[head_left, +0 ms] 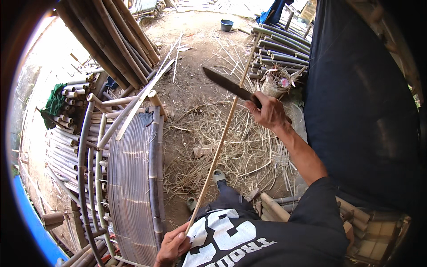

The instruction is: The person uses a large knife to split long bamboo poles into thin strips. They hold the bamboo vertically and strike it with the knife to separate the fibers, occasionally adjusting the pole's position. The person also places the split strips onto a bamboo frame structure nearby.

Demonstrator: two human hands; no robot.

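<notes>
My left hand [172,244], low in the view by my body, is closed around the near end of a long, thin bamboo strip [216,153]. From there the strip slants up and away to the right, toward the stacked poles. In my right hand [268,111] is the handle of a machete [224,83], its dark blade pointing to the far left. The blade crosses the strip near the handle; whether it touches the strip, I cannot tell. Part of the handle is hidden by my fingers.
Left of me stands a bamboo-slat bench [133,187] with a pole frame. Bamboo shavings [231,138] litter the dirt ground. Stacked bamboo poles [284,49] and a woven sack [273,84] lie at the far right, beside a black sheet [360,102]. A dark bucket [227,26] stands far off.
</notes>
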